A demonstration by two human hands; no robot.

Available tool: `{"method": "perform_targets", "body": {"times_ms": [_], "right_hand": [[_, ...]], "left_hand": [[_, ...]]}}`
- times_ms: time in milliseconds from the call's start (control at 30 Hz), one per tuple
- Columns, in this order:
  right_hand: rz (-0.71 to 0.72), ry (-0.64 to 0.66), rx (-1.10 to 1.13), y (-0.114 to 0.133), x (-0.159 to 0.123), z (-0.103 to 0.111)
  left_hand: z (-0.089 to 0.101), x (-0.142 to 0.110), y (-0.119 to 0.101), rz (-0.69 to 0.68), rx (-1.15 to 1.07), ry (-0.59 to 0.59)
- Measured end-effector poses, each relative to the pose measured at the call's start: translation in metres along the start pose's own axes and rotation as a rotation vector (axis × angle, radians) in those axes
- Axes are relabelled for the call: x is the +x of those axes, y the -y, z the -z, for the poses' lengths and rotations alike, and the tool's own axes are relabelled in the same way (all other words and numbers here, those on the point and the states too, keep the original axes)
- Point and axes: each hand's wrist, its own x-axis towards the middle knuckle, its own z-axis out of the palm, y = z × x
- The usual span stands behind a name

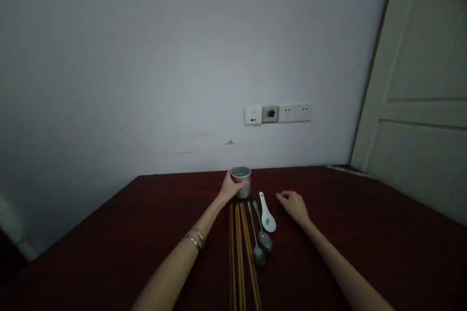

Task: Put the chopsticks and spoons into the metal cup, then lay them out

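My left hand [231,187] is wrapped round the near left side of a grey metal cup [245,189], which stands upright on the table. To the right, my right hand [294,205] rests on the tabletop with its fingers curled; what they hold, if anything, is hidden. Between my arms lie several wooden chopsticks [240,252], side by side and pointing at the cup. Two metal spoons, a left one [259,255] and a right one [265,241], lie beside them, bowls toward me. A white ceramic soup spoon [268,221] is nearest my right hand.
The dark red table [146,223] meets a pale wall [164,82] at its far edge. Wall sockets [295,112] are set above it. A thin flat strip [348,171] lies at the back right, near a white panelled door [419,155].
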Motion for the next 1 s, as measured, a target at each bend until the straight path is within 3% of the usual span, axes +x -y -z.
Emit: {"method": "perform_targets", "body": {"times_ms": [467, 833, 1000], "right_hand": [[-0.072, -0.019, -0.027, 0.003, -0.001, 0.0], [-0.05, -0.026, -0.03, 0.003, -0.002, 0.0], [-0.042, -0.022, -0.043, 0.002, -0.002, 0.0]], "left_hand": [[0.004, 0.0, 0.003, -0.014, 0.018, 0.073], [0.004, -0.003, -0.004, 0.002, 0.008, 0.099], [0.023, -0.001, -0.011, 0.065, 0.062, 0.183]]}}
